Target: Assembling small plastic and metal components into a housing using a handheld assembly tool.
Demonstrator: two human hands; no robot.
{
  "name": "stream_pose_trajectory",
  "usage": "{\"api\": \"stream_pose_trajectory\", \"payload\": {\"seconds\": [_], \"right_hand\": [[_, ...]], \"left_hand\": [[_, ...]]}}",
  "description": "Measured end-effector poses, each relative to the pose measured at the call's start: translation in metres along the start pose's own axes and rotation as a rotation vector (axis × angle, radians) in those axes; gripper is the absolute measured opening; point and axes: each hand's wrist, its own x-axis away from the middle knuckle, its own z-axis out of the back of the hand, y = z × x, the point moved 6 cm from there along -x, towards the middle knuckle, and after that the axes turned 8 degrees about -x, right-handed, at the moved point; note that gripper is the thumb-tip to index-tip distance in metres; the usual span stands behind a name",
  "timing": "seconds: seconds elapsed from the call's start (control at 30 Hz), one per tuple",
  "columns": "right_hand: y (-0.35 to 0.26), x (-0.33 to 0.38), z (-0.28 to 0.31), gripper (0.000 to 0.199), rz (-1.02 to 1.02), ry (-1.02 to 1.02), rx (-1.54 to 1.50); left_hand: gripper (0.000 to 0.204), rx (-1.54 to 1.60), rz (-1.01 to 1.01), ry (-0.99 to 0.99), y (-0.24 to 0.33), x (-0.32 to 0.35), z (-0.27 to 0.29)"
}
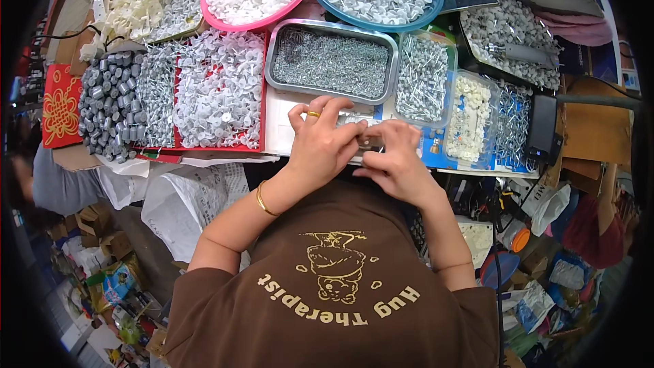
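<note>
Both my hands meet at the near edge of the bench, just below a metal tray point(270, 61) of tiny silvery metal parts. My left hand point(321, 142), with a ring and a bangle, is closed with bent fingertips. Facing it, my right hand point(397, 162) is closed too, thumb and forefinger pinched near the left fingertips. Small pale and shiny bits point(368, 142) show between the fingers; their kind is too small and covered to tell. To the right of the tray lies a clear box point(422, 80) of metal pins with pale heads.
Left stands a red box point(263, 112) of white-headed pins, beside grey metal cylinders point(112, 99). Behind are a pink bowl point(206, 7) and a blue bowl point(436, 10), both heaped. Right are a clear box of cream pieces point(469, 119), loose screws point(512, 123) and a black device point(543, 126).
</note>
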Motion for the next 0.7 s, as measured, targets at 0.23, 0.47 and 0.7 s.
{"api": "stream_pose_trajectory", "payload": {"seconds": [0.23, 0.47, 0.7], "right_hand": [[0.077, 0.006, 0.069, 0.021, -0.535, 0.572, 0.33], [0.089, 0.001, 0.065, 0.013, -0.578, 0.431, 0.523], [0.086, -0.003, 0.064, 0.011, -0.57, 0.401, 0.545]], "left_hand": [[0.025, 0.041, -0.007, 0.011, -0.001, 0.003, -0.001], [0.025, 0.17, 0.103, 0.014, -0.009, 0.01, 0.01], [0.013, -0.665, 0.504, 0.279, -0.185, 0.002, 0.105]]}}
